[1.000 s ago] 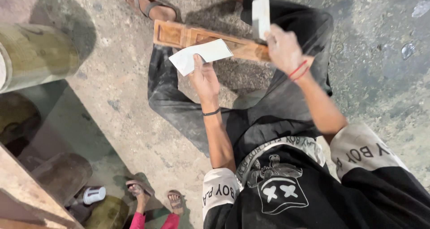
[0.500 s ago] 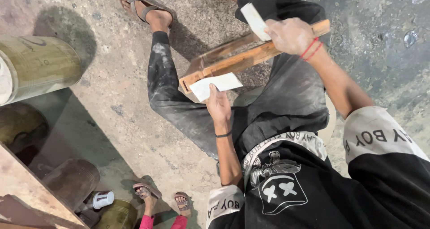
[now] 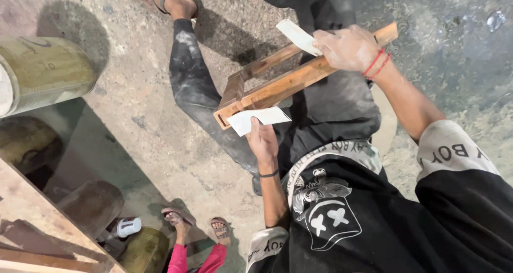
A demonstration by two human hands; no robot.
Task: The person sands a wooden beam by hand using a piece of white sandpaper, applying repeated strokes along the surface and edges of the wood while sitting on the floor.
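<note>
Tilted higher now, wooden frame [image 3: 299,78] gripped by right hand [image 3: 347,48] with white paper [image 3: 299,36]; left hand [image 3: 262,139] pinches another sheet [image 3: 264,118].

Bare matt wooden frame [image 3: 299,80], white paper sheets [image 3: 264,118], rough concrete floor [image 3: 160,139]

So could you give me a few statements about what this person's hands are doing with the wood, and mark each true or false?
1. The left hand holds a pale sheet against the wooden frame. True.
2. The right hand is empty. False: it grips the frame and a second pale sheet.
3. The frame lies flat on the floor. False: it is tilted over the person's lap.
4. A red cord circles the right wrist. True.
5. Sandalled feet of another person show at the bottom. True.
</note>
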